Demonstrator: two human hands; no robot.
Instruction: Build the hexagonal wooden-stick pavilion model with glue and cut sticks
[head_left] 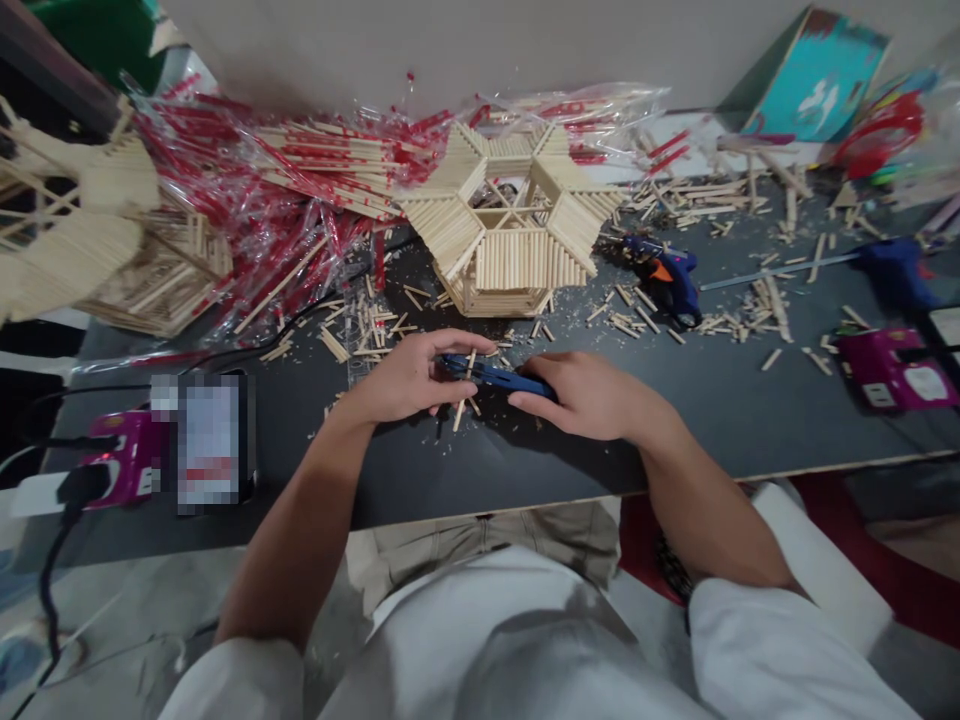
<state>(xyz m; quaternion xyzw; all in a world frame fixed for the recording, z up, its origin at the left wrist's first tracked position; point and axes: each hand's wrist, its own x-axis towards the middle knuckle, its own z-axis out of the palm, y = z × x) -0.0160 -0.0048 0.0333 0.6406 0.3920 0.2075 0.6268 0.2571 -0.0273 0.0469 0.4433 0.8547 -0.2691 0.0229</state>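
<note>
My right hand (589, 393) is wrapped round the handles of a blue hand cutter (517, 380), a plier-like tool. Its head points left, toward my left hand (401, 380), and lies across a thin wooden stick (460, 408). Thumb and fingers of my left hand pinch this stick near the tool's jaws; whether the jaws press on it is hard to see. Just beyond both hands stands a star-shaped model (525, 262) built of wooden sticks, with open gaps at its top. Short cut stick pieces (367, 325) lie scattered around.
On the dark table (300, 470), red-and-clear wrapped chopsticks (322, 160) pile up at the back. Another stick model (112, 200) is at left. A blue glue gun (671, 280) lies right of the model. Purple power blocks (896, 370), a phone (210, 440) and cables sit near the sides.
</note>
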